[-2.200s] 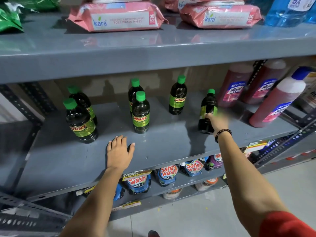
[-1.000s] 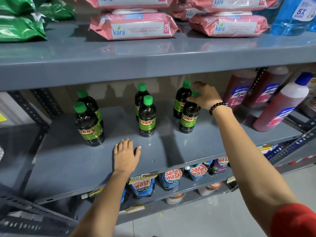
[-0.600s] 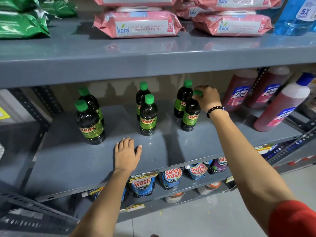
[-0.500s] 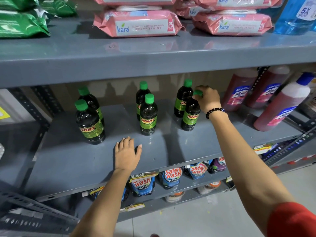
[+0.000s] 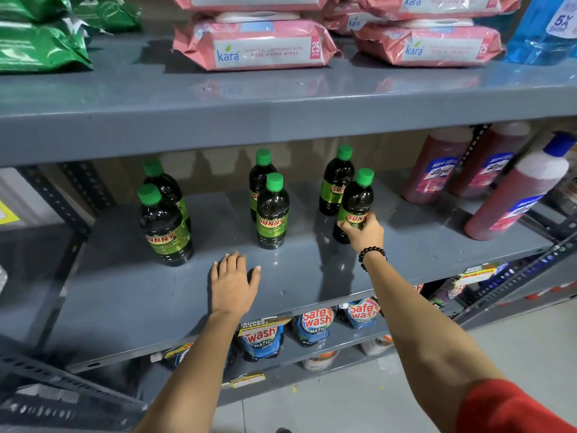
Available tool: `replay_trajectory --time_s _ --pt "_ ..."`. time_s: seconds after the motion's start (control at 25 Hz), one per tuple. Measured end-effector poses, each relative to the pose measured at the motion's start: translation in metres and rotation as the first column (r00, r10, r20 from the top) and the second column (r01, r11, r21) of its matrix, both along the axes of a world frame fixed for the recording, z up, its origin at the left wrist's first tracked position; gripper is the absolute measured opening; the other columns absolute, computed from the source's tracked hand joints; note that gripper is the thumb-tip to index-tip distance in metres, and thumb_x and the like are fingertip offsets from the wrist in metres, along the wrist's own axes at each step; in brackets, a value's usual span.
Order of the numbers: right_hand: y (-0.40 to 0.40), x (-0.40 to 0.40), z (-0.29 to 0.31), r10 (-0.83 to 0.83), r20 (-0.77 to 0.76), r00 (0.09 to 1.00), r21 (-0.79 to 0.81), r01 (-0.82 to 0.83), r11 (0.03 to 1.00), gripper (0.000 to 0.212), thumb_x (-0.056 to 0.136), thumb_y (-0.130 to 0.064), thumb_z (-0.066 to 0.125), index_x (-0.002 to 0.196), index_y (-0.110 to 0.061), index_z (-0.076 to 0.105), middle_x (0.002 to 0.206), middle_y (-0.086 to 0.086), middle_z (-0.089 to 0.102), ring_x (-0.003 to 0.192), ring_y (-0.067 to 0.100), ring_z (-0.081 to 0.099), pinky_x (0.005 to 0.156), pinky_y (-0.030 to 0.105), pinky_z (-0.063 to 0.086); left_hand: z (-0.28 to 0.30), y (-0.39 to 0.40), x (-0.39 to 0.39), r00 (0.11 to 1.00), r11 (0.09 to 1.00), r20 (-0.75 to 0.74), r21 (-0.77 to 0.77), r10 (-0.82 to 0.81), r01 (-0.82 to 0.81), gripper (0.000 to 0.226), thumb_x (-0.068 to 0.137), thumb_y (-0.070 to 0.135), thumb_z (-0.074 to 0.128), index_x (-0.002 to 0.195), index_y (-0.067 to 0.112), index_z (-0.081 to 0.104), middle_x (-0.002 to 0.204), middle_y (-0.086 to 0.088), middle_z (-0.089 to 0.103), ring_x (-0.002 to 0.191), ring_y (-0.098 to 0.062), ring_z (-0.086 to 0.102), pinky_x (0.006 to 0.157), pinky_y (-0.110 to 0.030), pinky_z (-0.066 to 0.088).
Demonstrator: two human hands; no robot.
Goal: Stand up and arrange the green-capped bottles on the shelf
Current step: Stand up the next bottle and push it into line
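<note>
Several dark SUNNY bottles with green caps stand upright in pairs on the grey middle shelf (image 5: 125,295). The left pair has its front bottle (image 5: 164,228) ahead of a rear one (image 5: 164,185). The middle pair's front bottle (image 5: 272,212) hides part of the one behind (image 5: 260,176). At the right, my right hand (image 5: 363,234) grips the lower body of the front bottle (image 5: 357,198), which stands just ahead of another bottle (image 5: 337,179). My left hand (image 5: 232,284) lies flat on the shelf with its fingers apart, holding nothing.
Red cleaner bottles (image 5: 437,167) and a tilted one with a blue cap (image 5: 518,195) crowd the shelf's right end. Pink wipe packs (image 5: 259,45) and green packs (image 5: 37,48) lie on the shelf above. Safewash pouches (image 5: 315,326) sit on the shelf below.
My right hand carried the right bottle leftward and set it in front of the rear one, then slid from its cap down to its lower body. My left hand stayed flat on the shelf.
</note>
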State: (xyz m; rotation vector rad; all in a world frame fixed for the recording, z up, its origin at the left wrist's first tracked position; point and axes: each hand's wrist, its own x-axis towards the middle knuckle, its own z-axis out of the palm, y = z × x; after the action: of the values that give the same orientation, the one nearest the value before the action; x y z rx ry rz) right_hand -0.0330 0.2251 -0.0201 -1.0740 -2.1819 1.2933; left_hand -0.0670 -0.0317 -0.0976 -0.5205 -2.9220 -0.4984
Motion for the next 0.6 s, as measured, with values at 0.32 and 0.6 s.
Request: replay_trajectory --time_s 0.32,0.6 --pt "-0.005 0.067 -0.014 -0.018 -0.063 0.998 0.112 0.024 0.993 0.038 0.07 -0.017 0.075 0.102 -0.007 0.059 0.101 0.015 0.07 0.084 0.023 0.06 0.074 0.027 0.043 -0.002 0.0 -0.001 1.0 1.0 -0.005 0.005 -0.02 0.02 0.052 0.084 0.038 0.038 0.106 -0.005 0.059 0.111 -0.026 0.062 0.107 -0.041 0.053 0.094 -0.055 0.037" --pt "-0.009 0.082 -0.017 0.012 -0.072 0.997 0.074 -0.007 0.997 0.062 0.073 -0.027 0.076 0.124 -0.007 0.047 0.122 0.014 0.058 0.115 0.028 0.055 0.093 0.035 0.045 -0.004 -0.001 0.0 1.0 1.0 0.005 -0.009 -0.026 0.026 0.052 0.084 0.038 0.037 0.102 -0.006 0.059 0.109 -0.029 0.062 0.104 -0.044 0.054 0.091 -0.056 0.038"
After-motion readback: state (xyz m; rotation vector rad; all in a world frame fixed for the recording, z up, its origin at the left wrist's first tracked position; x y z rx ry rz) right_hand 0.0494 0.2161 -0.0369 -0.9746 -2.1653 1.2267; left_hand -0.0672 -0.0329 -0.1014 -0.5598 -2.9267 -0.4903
